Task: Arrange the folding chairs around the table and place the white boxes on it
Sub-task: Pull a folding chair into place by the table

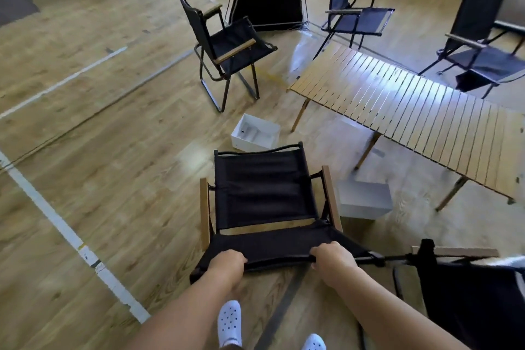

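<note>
Chair [264,187]: black, folding; near edge clasped by left grip [227,263] and right grip [332,260], both curled over it. Tabletop [412,111] lies ahead-right of both. Handling: lift evenly, skirt box [365,199] just beyond right grip, set seat facing tabletop.

Single wide-angle view from head height, facing forward and steeply down across a pale wood-plank floor [99,179]. Closest, at the lower edge: white perforated shoes [229,321]. Just above: left grip [227,264] and right grip [332,261], bare hands curled on the near edge of a black fabric folding chair with wooden armrests [264,190]. Mid-distance, right of centre: slatted wooden folding worktop [412,111]. Farther, toward the upper edge: second black folding chair [238,45].
</note>
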